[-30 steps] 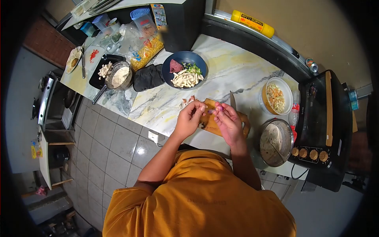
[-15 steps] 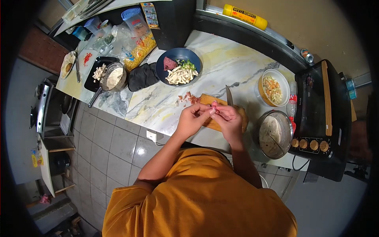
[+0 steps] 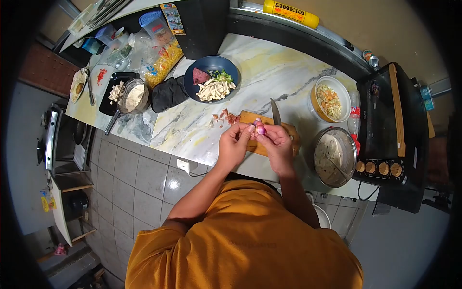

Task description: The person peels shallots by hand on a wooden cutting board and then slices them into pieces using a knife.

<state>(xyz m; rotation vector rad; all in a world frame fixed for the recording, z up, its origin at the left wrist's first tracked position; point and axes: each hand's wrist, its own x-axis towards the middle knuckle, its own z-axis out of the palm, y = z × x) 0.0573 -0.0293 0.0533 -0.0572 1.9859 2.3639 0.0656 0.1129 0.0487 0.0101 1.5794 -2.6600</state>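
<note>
While the left hand (image 3: 234, 145) and right hand (image 3: 277, 147) pinch a purple onion (image 3: 260, 128) between closed fingertips above the wooden board (image 3: 257, 147), the marbled counter (image 3: 274, 62) carries a blue pan (image 3: 204, 63) beyond them. A black oven (image 3: 379, 120) stands at the counter's right end, and grey floor tiles (image 3: 126, 168) lie below its near left edge.

Loose orange-brown shirt (image 3: 245, 236), short sleeves

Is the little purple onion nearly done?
Not quite, I think. Chopped greens and pale strips are in the blue pan; reddish scraps lie beside the board. The right hand holds the onion; the left hand pinches at it. It looks uncut, so chopping with the knife probably remains.
</note>
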